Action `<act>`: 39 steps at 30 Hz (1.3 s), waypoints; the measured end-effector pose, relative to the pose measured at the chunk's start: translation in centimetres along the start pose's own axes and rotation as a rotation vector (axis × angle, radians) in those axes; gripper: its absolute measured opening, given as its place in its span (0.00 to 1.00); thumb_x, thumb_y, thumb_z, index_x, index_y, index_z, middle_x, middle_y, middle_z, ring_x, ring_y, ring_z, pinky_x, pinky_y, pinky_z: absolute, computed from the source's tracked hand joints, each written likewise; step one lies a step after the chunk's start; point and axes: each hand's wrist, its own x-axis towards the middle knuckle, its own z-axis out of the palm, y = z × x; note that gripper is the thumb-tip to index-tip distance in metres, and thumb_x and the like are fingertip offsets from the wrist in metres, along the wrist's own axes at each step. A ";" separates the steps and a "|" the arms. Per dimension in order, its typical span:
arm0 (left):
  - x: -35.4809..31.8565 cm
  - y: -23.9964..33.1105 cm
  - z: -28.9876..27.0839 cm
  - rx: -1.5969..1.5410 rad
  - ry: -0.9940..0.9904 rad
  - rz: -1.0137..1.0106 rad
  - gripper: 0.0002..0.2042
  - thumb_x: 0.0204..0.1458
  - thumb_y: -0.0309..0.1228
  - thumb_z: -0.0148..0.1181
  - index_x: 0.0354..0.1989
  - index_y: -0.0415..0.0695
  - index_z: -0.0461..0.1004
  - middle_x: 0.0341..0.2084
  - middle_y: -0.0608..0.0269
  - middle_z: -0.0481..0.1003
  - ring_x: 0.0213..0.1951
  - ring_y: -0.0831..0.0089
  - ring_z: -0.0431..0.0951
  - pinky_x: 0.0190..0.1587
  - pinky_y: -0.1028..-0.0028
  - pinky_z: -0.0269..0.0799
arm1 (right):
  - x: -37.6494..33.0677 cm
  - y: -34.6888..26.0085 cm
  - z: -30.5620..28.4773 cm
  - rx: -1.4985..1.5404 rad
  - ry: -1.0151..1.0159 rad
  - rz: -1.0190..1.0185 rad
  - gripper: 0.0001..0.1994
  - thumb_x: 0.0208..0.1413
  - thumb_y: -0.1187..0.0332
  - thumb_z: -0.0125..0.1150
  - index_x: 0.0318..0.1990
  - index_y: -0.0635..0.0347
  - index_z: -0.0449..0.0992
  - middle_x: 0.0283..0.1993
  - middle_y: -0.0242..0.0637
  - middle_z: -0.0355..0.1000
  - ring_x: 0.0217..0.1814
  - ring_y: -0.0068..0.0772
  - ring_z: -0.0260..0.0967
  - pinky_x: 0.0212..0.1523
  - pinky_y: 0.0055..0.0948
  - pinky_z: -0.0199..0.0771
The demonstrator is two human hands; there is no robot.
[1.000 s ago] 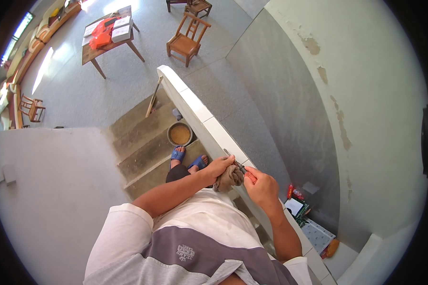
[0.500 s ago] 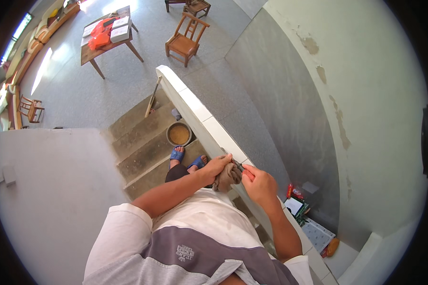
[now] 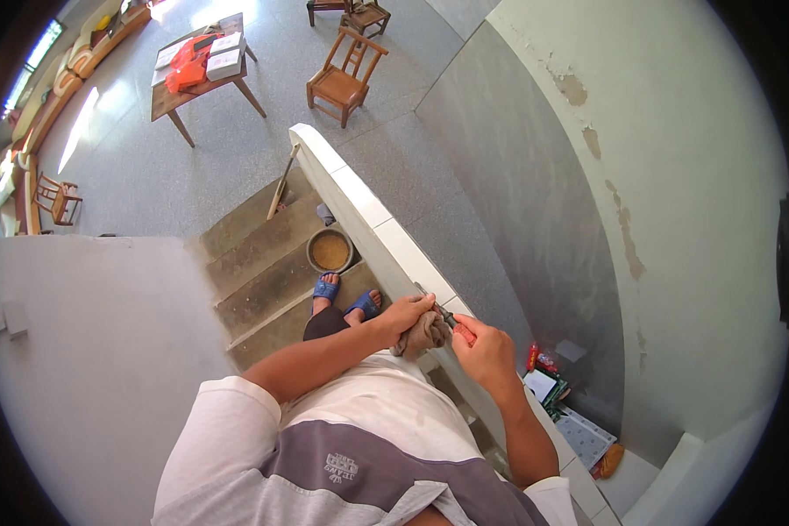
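Observation:
In my left hand (image 3: 401,319) is a bunched brown cloth (image 3: 424,335), with the fingers closed round it and the thumb side against a thin tool. My right hand (image 3: 489,354) grips the red handle of that tool, a red-handled screwdriver (image 3: 463,332) by its look, with a dark collar and a narrow shaft. The shaft points up and left past the cloth, and its tip is hard to make out against the white tiled top of the low wall (image 3: 412,252). Both hands are held together in front of my waist, close beside this wall.
I stand on concrete steps (image 3: 259,256) with a round basin (image 3: 330,251) of brownish water by my feet. A wooden-handled stick (image 3: 282,184) leans on the wall. Beyond are a table (image 3: 171,103) and a wooden chair (image 3: 342,85). Boxes and papers (image 3: 583,434) lie past the wall at right.
My right hand has shifted slightly right and down, so more of the tool's red handle and collar shows. My left hand and the cloth have moved only a little.

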 end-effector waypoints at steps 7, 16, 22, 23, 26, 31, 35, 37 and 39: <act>0.9 1.9 -1.1 0.041 0.232 0.124 0.17 0.62 0.43 0.50 0.40 0.39 0.71 0.30 0.59 0.75 0.32 0.71 0.76 0.36 0.70 0.75 | 1.5 1.0 2.5 0.164 0.106 0.092 0.16 0.52 0.64 0.56 0.48 0.58 0.78 0.35 0.47 0.77 0.38 0.46 0.76 0.42 0.36 0.74; 3.7 8.0 -5.9 0.441 0.526 0.979 0.08 0.57 0.31 0.55 0.41 0.40 0.73 0.31 0.60 0.76 0.33 0.68 0.76 0.38 0.71 0.72 | -8.2 7.2 0.0 0.649 0.535 0.316 0.19 0.58 0.70 0.54 0.56 0.67 0.71 0.27 0.27 0.68 0.22 0.13 0.60 0.22 0.16 0.61; 2.2 1.6 1.6 1.080 0.194 1.112 0.11 0.48 0.26 0.63 0.41 0.45 0.73 0.40 0.55 0.75 0.45 0.56 0.74 0.48 0.63 0.69 | -11.4 8.4 2.2 0.790 0.710 0.332 0.19 0.58 0.72 0.53 0.57 0.67 0.70 0.26 0.25 0.66 0.21 0.13 0.57 0.21 0.16 0.58; 1.4 0.4 2.8 1.131 0.088 1.153 0.12 0.48 0.25 0.62 0.43 0.46 0.73 0.42 0.56 0.74 0.48 0.55 0.73 0.51 0.61 0.68 | -11.5 7.9 2.3 0.835 0.728 0.297 0.18 0.58 0.72 0.54 0.56 0.65 0.71 0.28 0.24 0.67 0.23 0.12 0.57 0.22 0.15 0.58; -0.7 -0.8 6.2 1.191 -0.275 1.189 0.14 0.49 0.26 0.63 0.45 0.46 0.72 0.44 0.56 0.74 0.50 0.55 0.73 0.54 0.62 0.68 | -10.9 8.4 2.7 0.782 0.749 0.261 0.18 0.59 0.73 0.53 0.57 0.66 0.70 0.27 0.24 0.67 0.22 0.12 0.56 0.22 0.15 0.58; 1.6 1.4 1.2 1.213 -0.042 1.016 0.16 0.47 0.22 0.61 0.46 0.42 0.72 0.43 0.53 0.74 0.48 0.55 0.75 0.51 0.66 0.71 | -11.5 8.5 1.3 0.882 0.738 0.282 0.18 0.59 0.73 0.53 0.57 0.65 0.70 0.27 0.25 0.66 0.22 0.13 0.57 0.22 0.16 0.59; 4.6 6.1 -6.0 1.148 0.406 1.158 0.11 0.47 0.19 0.55 0.40 0.39 0.71 0.36 0.51 0.73 0.40 0.56 0.74 0.45 0.65 0.70 | -12.0 8.1 0.5 0.782 0.772 0.302 0.19 0.59 0.73 0.52 0.58 0.68 0.68 0.23 0.26 0.63 0.21 0.14 0.56 0.22 0.16 0.58; 4.6 7.7 -5.3 1.342 0.463 1.344 0.11 0.47 0.20 0.56 0.41 0.39 0.71 0.41 0.51 0.72 0.44 0.52 0.73 0.48 0.62 0.69 | -14.0 9.2 -0.3 0.737 0.812 0.317 0.19 0.59 0.73 0.52 0.58 0.67 0.68 0.24 0.26 0.64 0.21 0.14 0.56 0.23 0.15 0.59; 3.8 5.4 -1.5 1.181 0.273 1.265 0.15 0.46 0.20 0.58 0.44 0.39 0.70 0.45 0.49 0.71 0.47 0.49 0.72 0.51 0.61 0.68 | -16.4 10.8 -1.0 0.704 0.955 0.349 0.20 0.58 0.74 0.52 0.59 0.66 0.68 0.24 0.25 0.64 0.22 0.13 0.56 0.23 0.15 0.58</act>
